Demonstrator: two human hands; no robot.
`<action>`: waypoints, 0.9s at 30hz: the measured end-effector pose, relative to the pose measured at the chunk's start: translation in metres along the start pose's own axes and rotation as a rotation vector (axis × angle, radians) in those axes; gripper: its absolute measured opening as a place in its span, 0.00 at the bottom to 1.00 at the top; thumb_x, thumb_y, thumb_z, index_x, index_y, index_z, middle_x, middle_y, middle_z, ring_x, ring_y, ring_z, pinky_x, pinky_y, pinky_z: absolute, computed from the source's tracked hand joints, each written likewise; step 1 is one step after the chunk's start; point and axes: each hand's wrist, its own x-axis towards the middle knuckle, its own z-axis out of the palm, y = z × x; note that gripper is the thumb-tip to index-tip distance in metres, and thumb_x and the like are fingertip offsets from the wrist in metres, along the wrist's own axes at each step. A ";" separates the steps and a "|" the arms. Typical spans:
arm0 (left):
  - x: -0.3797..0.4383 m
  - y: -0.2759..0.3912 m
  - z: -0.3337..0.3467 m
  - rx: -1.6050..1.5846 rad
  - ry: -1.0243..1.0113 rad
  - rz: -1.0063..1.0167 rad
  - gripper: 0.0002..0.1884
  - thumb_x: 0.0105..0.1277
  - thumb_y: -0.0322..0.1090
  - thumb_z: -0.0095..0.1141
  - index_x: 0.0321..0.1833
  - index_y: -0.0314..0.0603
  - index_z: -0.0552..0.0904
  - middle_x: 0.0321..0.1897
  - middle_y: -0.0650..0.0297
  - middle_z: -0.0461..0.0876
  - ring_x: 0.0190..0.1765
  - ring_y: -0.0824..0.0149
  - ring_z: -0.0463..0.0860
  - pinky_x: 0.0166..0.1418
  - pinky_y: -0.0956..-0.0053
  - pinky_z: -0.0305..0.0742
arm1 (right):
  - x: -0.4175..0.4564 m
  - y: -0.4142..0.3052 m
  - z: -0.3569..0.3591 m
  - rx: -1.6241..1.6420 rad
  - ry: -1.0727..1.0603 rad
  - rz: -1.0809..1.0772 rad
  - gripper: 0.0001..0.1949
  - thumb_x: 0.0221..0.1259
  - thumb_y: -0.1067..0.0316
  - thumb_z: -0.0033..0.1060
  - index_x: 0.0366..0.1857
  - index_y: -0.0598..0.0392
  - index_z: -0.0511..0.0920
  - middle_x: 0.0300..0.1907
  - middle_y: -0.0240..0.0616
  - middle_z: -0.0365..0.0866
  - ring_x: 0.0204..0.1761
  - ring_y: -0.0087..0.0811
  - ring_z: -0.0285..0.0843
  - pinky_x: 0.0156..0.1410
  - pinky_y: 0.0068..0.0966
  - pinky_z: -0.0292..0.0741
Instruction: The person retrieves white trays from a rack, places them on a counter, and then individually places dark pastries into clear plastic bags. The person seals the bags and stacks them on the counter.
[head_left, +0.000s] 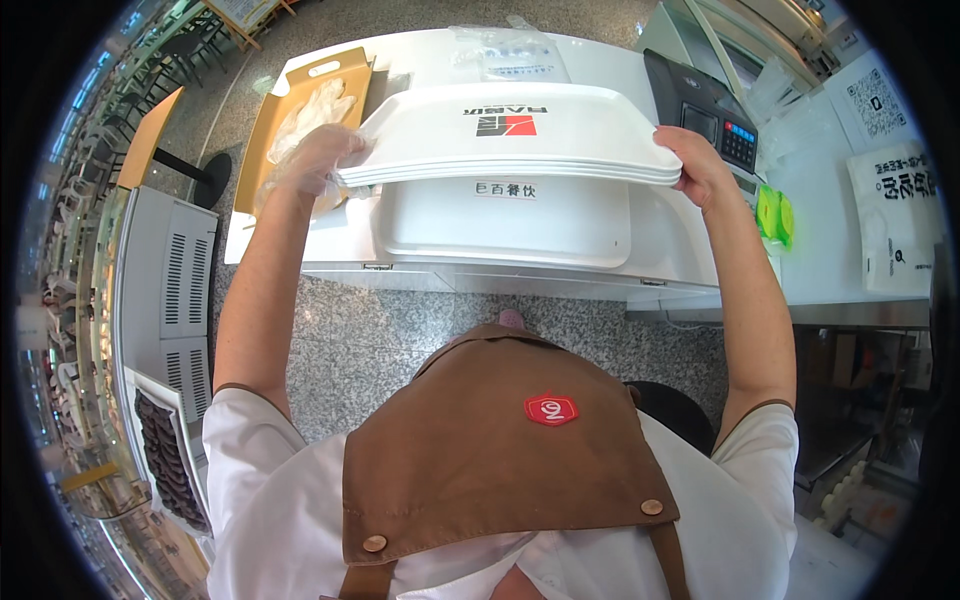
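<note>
Several white plastic trays (420, 135), stacked together, are held level by their two short ends above a white counter. My left hand (326, 161), in a clear plastic glove, grips the left end. Bare, my right hand (694, 166) grips the right end, fingers under the rims. A printed logo shows on the top tray. Beneath the stack another white tray (502, 225) lies on the counter; its far part is hidden, and it bears a label with writing.
A tan cardboard tray (255, 161) with crumpled clear plastic gloves (315, 112) stands at left. Clear plastic bags (517, 56) lie at the back. At right are a black keypad device (709, 112), a green packet (775, 217) and a white printed bag (892, 225).
</note>
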 end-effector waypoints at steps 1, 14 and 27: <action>0.001 -0.001 0.000 0.003 0.001 0.001 0.10 0.54 0.35 0.61 0.33 0.36 0.82 0.29 0.62 0.80 0.34 0.69 0.77 0.38 0.74 0.70 | 0.001 0.004 -0.001 0.012 -0.005 0.002 0.16 0.58 0.62 0.54 0.48 0.57 0.77 0.29 0.27 0.78 0.24 0.17 0.74 0.18 0.15 0.65; -0.038 -0.029 0.058 0.328 0.105 -0.068 0.11 0.56 0.29 0.47 0.36 0.29 0.80 0.26 0.55 0.82 0.32 0.64 0.81 0.39 0.69 0.73 | -0.012 0.105 0.015 -0.270 0.058 0.049 0.19 0.58 0.62 0.49 0.51 0.61 0.74 0.28 0.35 0.80 0.22 0.24 0.75 0.21 0.20 0.67; -0.053 0.031 0.065 -0.340 0.135 -0.431 0.22 0.56 0.37 0.61 0.49 0.25 0.77 0.36 0.49 0.82 0.33 0.60 0.84 0.34 0.73 0.81 | -0.001 0.103 -0.030 0.273 0.082 -0.118 0.13 0.62 0.64 0.52 0.47 0.56 0.77 0.41 0.37 0.82 0.40 0.31 0.80 0.45 0.25 0.76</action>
